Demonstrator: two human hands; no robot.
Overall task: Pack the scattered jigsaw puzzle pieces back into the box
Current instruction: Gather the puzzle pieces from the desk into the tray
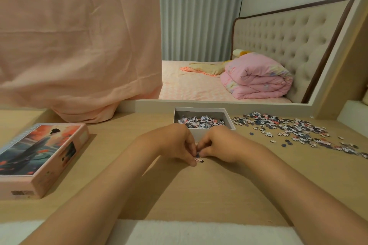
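- The left hand (pixel 177 141) and right hand (pixel 217 145) meet at the middle of the table (pixel 199 191), fingertips turned in toward each other.
- Both have their fingers curled down around a small cluster of pieces (pixel 199 158) lying on the table between them. The left fingertips press on its near side and the right ones close in from the far right. How many pieces are in it is too small to tell.
- The box (pixel 231 123) stands open just beyond the knuckles, its near wall almost touching the hands, and its floor is partly covered with pieces.
- The relation that matters is that the box lies straight ahead, on the far side of the pinched cluster. A short lift forward over the near wall would likely do it, and neither hand is clearly nearer.
- The scattered pieces (pixel 298 131) spread in a loose band from beside the box's right wall out toward the near right, so the right hand is better placed for them.
- The lid (pixel 39 155) rests well to the left, picture side up.
- Much of the job looks unfinished.
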